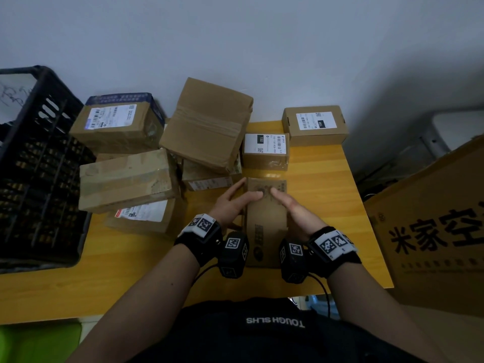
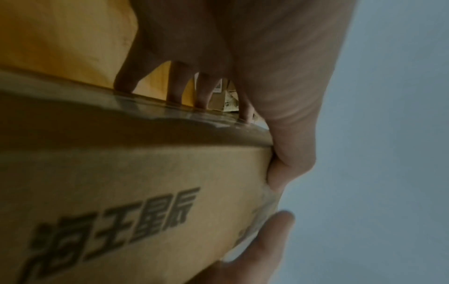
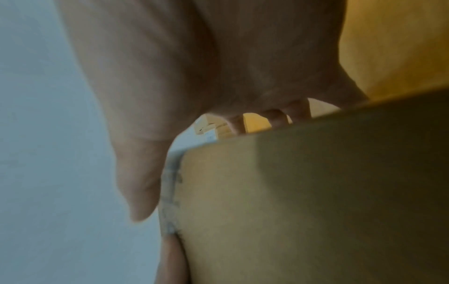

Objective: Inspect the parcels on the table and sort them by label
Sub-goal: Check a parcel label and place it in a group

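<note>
A long brown cardboard parcel (image 1: 265, 221) with dark print on its top lies lengthwise in front of me over the yellow table (image 1: 327, 184). My left hand (image 1: 233, 203) grips its left side, thumb on top and fingers down the side. My right hand (image 1: 290, 209) grips the right side the same way, and the two thumbs nearly meet near the far end. In the left wrist view the printed parcel (image 2: 121, 192) fills the frame under my fingers (image 2: 175, 84). In the right wrist view the parcel (image 3: 316, 192) shows a plain face. No shipping label shows on it.
Several parcels crowd the table's back: a labelled one (image 1: 116, 124) at far left, a taped box (image 1: 125, 179), a big plain box (image 1: 207, 124), a small "150" box (image 1: 265, 150) and a labelled box (image 1: 315, 125). A black crate (image 1: 39, 166) stands left, a large carton (image 1: 432, 231) right.
</note>
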